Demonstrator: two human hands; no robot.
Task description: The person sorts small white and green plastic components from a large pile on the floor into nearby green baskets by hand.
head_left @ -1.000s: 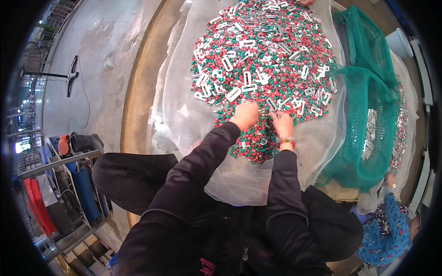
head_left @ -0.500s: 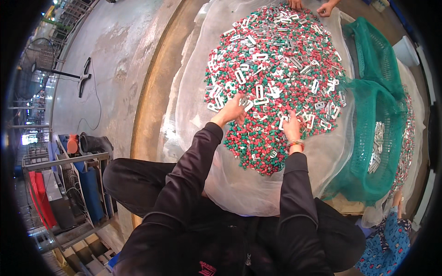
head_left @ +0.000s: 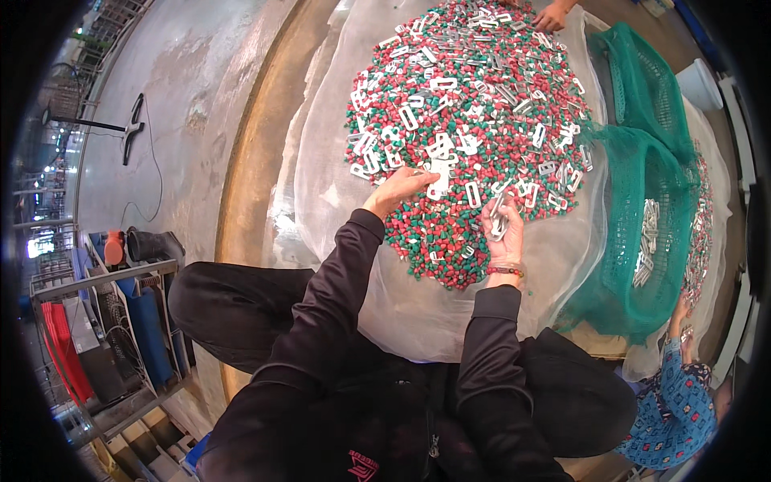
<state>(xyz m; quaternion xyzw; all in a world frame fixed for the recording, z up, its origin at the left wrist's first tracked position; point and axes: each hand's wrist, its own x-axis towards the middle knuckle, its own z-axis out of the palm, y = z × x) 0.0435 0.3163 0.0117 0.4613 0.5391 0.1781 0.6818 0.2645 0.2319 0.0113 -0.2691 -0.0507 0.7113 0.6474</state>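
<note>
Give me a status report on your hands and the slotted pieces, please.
Right hand holding slotted metal pieces. Left hand at white slotted pieces, grip unclear. More lying among red and green pellets. Co-worker's hand at the pile's far edge.

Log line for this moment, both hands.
left hand: at white buckles | right hand: holding silver buckles | around: red and green bits
</note>
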